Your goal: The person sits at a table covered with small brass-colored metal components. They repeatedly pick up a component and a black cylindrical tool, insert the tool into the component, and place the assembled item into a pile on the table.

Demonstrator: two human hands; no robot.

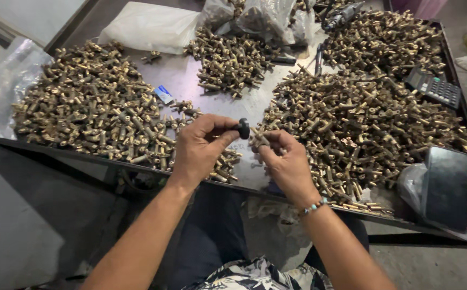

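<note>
Brass fittings — short T-shaped pieces — lie heaped across a dark metal tray (190,86). Taking the calculator (435,87) at the tray's far right edge as the landmark: the biggest heap (362,129) lies just left of and below it, a second heap (384,40) sits above and left of it, a smaller heap (230,62) further left, and a broad heap (91,110) at the far left. A dark phone (447,188) stands well below the calculator. Clear plastic bags (260,19) lie along the far edge, left of the calculator.

Below and well left of the calculator, at the tray's near edge, the left hand (198,153) pinches a small black knob (243,128) between thumb and fingers. Just beside it, the right hand (284,161) — a beaded bracelet (315,205) on its wrist — grasps one brass fitting (258,138) in its fingertips, close to the knob.
</note>
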